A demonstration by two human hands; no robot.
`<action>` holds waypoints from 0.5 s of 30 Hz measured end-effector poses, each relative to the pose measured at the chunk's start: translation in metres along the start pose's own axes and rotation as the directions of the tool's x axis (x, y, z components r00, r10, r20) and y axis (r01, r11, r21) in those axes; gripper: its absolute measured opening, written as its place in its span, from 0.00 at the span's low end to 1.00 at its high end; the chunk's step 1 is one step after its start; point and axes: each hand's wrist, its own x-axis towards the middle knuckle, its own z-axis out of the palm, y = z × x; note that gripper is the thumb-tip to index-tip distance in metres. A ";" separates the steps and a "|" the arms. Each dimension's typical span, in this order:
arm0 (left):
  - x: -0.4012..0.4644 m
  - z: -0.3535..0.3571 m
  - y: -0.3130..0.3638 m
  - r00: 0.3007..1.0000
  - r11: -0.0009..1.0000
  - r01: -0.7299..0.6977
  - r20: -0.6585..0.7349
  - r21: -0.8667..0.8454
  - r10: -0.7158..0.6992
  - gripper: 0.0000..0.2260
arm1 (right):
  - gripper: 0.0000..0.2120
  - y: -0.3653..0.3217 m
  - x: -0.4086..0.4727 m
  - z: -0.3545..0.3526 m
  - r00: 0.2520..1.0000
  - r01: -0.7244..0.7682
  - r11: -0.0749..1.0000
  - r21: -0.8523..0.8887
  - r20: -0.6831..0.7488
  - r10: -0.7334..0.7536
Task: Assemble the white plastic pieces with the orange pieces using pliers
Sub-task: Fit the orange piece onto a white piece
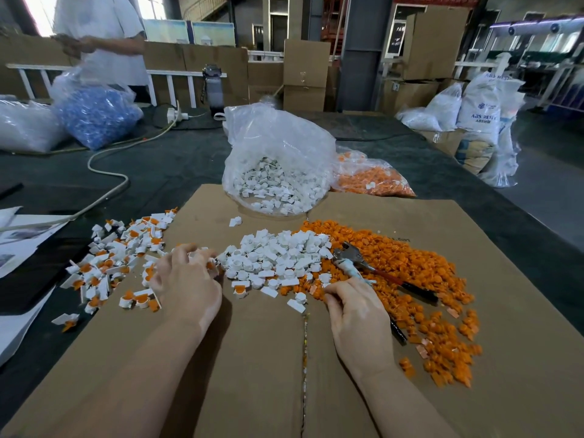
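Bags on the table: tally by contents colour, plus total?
White parts: 2
Orange parts: 1
Blue parts: 1
Total: 4

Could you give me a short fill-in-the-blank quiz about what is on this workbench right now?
1. The pliers lie on the loose pile of ____ pieces.
2. All the loose piles sit on a flat sheet of ____.
3. The open clear bag behind the piles holds ____ pieces.
4. The finished white-and-orange assemblies lie beside the ____ hand.

Missing words: orange; cardboard; white; left
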 end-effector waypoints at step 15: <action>-0.038 0.028 0.048 0.739 0.789 -0.567 0.279 -0.235 0.614 0.12 | 0.09 -0.001 -0.001 0.002 0.996 -0.070 0.980 -0.187 0.035 0.077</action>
